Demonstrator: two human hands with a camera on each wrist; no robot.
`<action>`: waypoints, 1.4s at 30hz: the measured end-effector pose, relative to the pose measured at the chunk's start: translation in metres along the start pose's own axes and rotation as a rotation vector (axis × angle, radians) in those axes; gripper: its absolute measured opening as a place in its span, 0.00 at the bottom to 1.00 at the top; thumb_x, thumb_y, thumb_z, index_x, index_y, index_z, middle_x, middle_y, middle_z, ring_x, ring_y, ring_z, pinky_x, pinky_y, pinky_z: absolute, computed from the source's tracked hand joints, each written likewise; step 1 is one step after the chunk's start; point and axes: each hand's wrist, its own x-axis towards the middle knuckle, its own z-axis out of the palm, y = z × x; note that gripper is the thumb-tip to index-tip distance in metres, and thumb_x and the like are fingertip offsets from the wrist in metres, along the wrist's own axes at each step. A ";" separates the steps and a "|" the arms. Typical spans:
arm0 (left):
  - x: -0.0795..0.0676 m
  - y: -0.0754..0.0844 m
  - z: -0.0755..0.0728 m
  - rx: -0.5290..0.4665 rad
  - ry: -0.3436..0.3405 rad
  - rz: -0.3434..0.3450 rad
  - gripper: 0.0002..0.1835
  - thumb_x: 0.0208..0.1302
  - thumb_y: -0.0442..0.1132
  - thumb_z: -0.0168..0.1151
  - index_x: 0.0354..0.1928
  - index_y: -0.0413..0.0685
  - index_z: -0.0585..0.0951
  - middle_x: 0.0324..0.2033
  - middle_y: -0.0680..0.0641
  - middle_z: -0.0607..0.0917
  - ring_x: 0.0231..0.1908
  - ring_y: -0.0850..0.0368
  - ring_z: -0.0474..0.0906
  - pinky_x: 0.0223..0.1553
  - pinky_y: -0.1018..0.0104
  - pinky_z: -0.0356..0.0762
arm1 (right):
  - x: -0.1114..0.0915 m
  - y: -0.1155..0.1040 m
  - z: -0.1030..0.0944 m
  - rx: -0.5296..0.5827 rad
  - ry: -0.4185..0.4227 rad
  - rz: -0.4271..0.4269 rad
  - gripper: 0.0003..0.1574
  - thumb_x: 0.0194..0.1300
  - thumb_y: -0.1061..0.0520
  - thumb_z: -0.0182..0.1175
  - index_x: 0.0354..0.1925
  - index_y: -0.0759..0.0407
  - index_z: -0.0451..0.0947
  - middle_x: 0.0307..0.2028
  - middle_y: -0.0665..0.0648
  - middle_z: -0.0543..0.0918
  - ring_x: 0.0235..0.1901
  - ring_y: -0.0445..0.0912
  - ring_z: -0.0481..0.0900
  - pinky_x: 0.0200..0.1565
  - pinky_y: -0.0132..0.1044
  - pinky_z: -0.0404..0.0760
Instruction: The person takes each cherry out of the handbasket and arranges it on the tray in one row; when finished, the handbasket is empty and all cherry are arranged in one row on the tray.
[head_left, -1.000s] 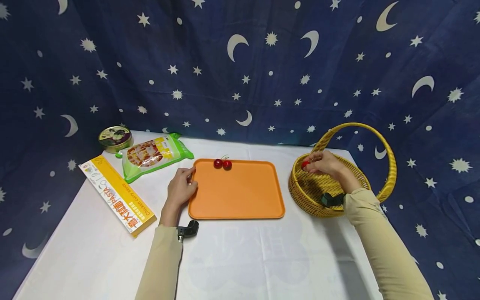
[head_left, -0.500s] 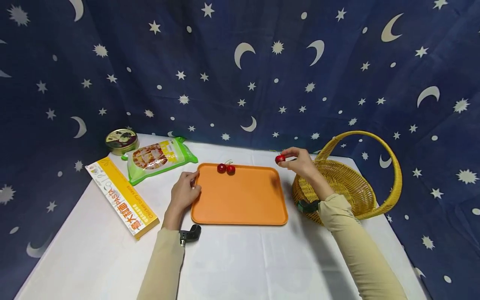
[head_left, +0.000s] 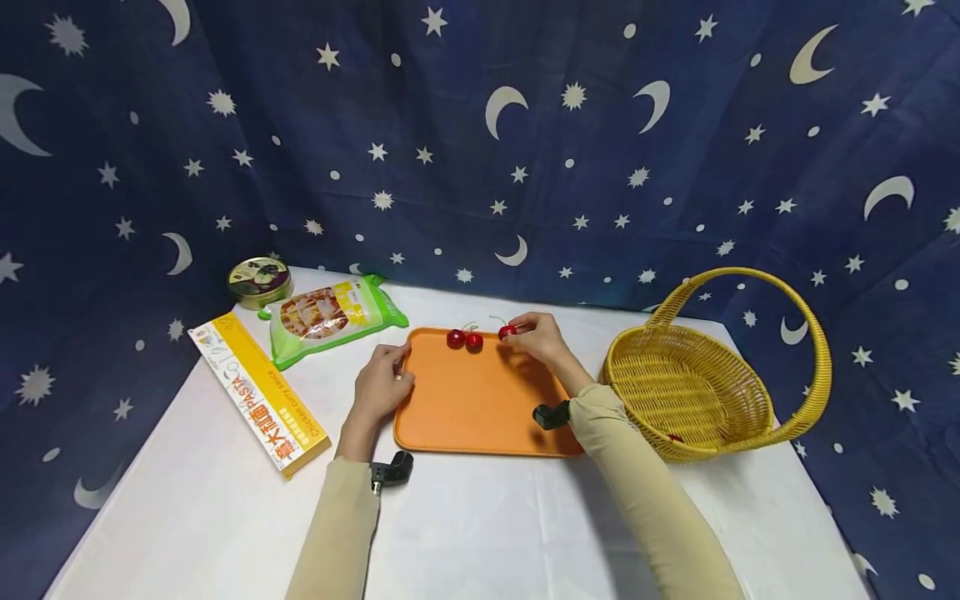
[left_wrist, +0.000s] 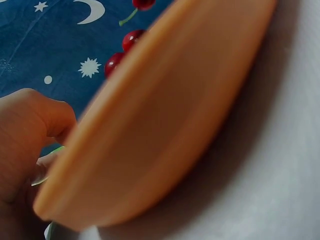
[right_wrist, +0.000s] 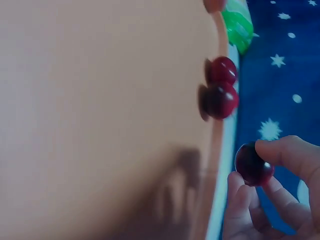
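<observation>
In the head view my right hand [head_left: 538, 337] pinches a red cherry [head_left: 507, 332] with a thin green stem above the far rim of the orange tray [head_left: 480, 400]. The right wrist view shows this cherry [right_wrist: 254, 164] between thumb and fingertips, apart from the tray. Two dark red cherries [head_left: 465, 340] lie side by side at the tray's far edge, touching each other. My left hand [head_left: 381, 383] grips the tray's left rim; in the left wrist view part of that hand [left_wrist: 30, 130] is hidden by the tray wall.
A yellow wicker basket [head_left: 682, 333] with a tall handle stands at the right, a bit of red showing inside. On the left lie a pasta box [head_left: 258, 392], a green-edged food bag [head_left: 330, 317] and a round tin [head_left: 259, 279]. A starry blue curtain [head_left: 450, 150] hangs behind.
My right hand has carried the cherry out of the basket and leftward to the tray's far edge, beside the two cherries. The left hand stays at the tray's rim.
</observation>
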 end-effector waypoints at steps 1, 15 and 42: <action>0.000 0.000 0.000 0.000 0.001 0.000 0.30 0.55 0.34 0.59 0.64 0.38 0.76 0.48 0.39 0.76 0.37 0.48 0.73 0.37 0.56 0.67 | 0.001 0.000 0.004 0.001 0.001 0.009 0.22 0.53 0.68 0.69 0.48 0.74 0.80 0.35 0.62 0.82 0.32 0.45 0.79 0.41 0.43 0.83; 0.000 0.001 0.001 -0.001 -0.005 -0.001 0.30 0.55 0.34 0.59 0.63 0.37 0.76 0.47 0.39 0.76 0.36 0.49 0.72 0.37 0.57 0.66 | 0.006 0.015 0.034 -0.027 0.112 0.060 0.17 0.52 0.66 0.72 0.41 0.69 0.82 0.32 0.60 0.82 0.26 0.49 0.78 0.23 0.33 0.76; 0.001 -0.001 0.001 -0.003 -0.008 0.002 0.30 0.56 0.34 0.59 0.64 0.37 0.75 0.49 0.37 0.76 0.37 0.47 0.73 0.38 0.55 0.67 | -0.010 -0.004 -0.007 -0.149 0.174 0.044 0.15 0.60 0.58 0.65 0.43 0.68 0.82 0.32 0.61 0.83 0.31 0.54 0.82 0.30 0.33 0.76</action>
